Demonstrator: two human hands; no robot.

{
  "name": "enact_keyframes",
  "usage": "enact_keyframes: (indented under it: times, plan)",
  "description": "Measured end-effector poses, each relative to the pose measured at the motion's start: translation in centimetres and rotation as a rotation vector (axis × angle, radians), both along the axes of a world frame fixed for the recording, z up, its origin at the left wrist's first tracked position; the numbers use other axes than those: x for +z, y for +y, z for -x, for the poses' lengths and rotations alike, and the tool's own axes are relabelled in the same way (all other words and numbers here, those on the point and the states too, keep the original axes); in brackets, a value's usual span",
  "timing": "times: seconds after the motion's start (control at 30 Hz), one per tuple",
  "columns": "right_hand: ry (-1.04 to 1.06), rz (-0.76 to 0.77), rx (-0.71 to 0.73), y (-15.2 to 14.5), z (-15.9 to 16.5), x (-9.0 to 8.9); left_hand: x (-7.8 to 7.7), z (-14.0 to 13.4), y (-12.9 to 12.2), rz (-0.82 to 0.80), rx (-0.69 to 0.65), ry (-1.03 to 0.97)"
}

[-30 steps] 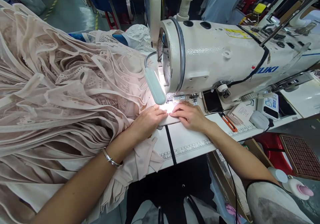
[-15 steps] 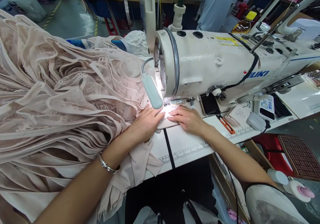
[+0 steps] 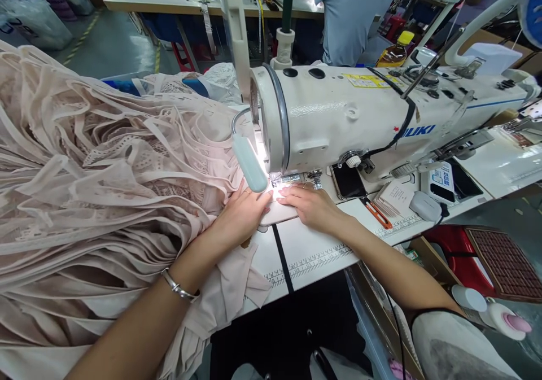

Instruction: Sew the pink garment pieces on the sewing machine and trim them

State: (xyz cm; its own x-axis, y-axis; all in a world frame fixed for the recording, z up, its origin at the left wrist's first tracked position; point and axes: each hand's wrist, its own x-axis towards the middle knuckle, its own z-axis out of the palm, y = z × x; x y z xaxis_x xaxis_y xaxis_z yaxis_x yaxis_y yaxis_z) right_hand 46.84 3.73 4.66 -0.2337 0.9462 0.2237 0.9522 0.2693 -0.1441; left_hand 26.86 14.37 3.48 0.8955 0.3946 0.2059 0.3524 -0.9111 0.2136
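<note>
My left hand (image 3: 242, 213) lies flat, fingers stretched out, on pale pink fabric beside the needle area of a white sewing machine (image 3: 322, 123). A silver bangle circles that wrist. From the other side, my right hand (image 3: 312, 206) rests with extended fingers pointing left, their tips close to the left thumb. Between both hands, a small lit piece of pale fabric (image 3: 275, 195) lies under the machine head; its far edge is hidden. A pale green lamp (image 3: 250, 164) hangs just above my left fingers. The large pile of pink garments (image 3: 105, 160) reaches up to my left forearm.
Right of the machine bed lie a phone (image 3: 348, 181), an orange cutter (image 3: 378, 213), paper tags (image 3: 396, 198) and a grey case (image 3: 424, 205). A ruler strip (image 3: 317, 260) runs along the table's front. Behind, a person in a blue shirt (image 3: 345, 16) works at another table.
The view has shifted slightly, so the machine appears lower and farther left. Both hands stay by the needle area, with little change in their pose.
</note>
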Motion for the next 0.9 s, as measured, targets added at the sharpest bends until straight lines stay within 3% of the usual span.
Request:
enact_keyframes:
  times: [0.27, 0.5, 0.7, 0.9]
  plan:
    - [-0.061, 0.058, -0.067, 0.6, 0.7, 0.6, 0.5, -0.5, -0.1, -0.087, 0.052, 0.016]
    - [-0.067, 0.054, -0.053, 0.7, 0.7, -0.1, 0.4, -0.6, -0.5, -0.173, 0.064, -0.077]
    - [-0.05, 0.201, -0.038, 1.0, 0.5, 0.0, 0.8, -1.1, -0.7, -0.164, 0.134, 0.002]
    - [-0.026, 0.301, -0.125, 1.1, 0.8, 0.8, 0.7, -1.3, -1.2, -0.249, 0.175, 0.007]
